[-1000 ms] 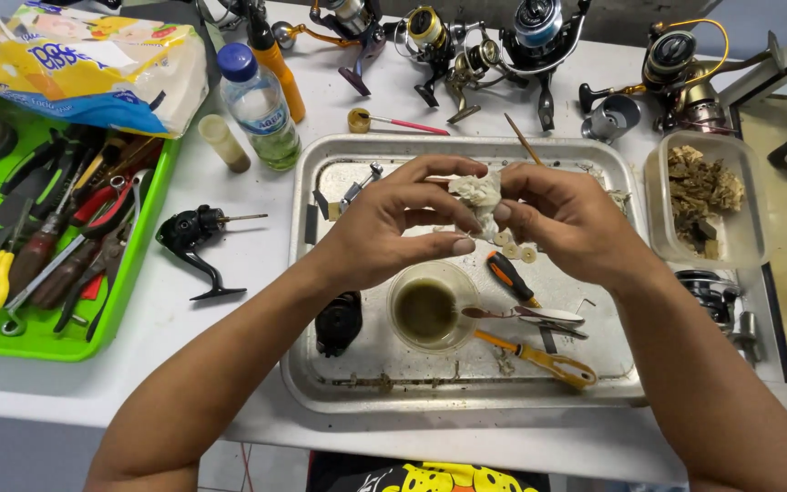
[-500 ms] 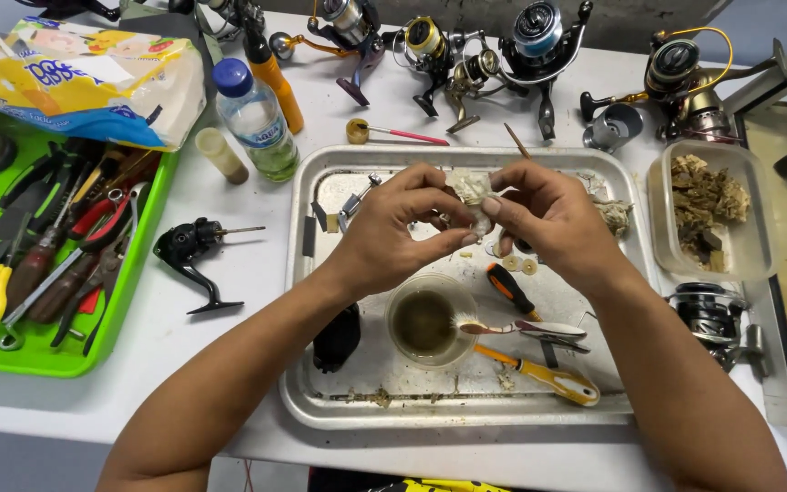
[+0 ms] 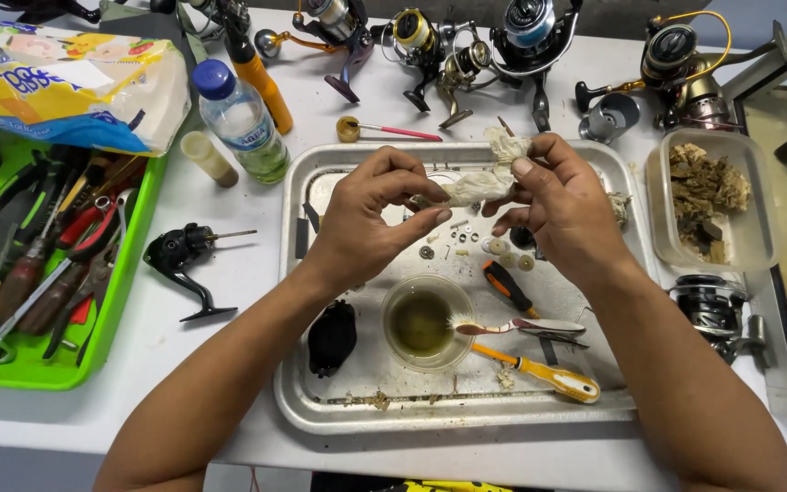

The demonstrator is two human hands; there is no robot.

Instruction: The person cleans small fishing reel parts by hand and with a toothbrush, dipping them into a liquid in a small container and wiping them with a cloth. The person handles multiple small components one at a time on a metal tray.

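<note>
White bench [image 3: 229, 273] carries everything, with a green tool tray [image 3: 129, 273] full of pliers and screwdrivers at its left edge and a row of fishing reels [image 3: 466, 46] along the far edge. At the middle lies a metal tray [image 3: 321, 410], stained and gritty. A clear tub of brownish scraps [image 3: 708, 196] stands at the tray's right side, and a plastic water bottle [image 3: 240, 123] stands off its far left corner beside a packet of tissues [image 3: 75, 87]. Over the far half of the tray the left hand [image 3: 371, 223] and the right hand [image 3: 562, 205] meet, both pinching a crumpled whitish rag [image 3: 494, 173]: the left thumb and fingertips close on its near end, the right fingers clamp its upper part. Below them on the tray sit a small cup of murky liquid [image 3: 419, 323], a brush [image 3: 516, 326] resting on its rim, a yellow-handled screwdriver [image 3: 539, 372], and tiny washers [image 3: 503, 248] loosely scattered.
</note>
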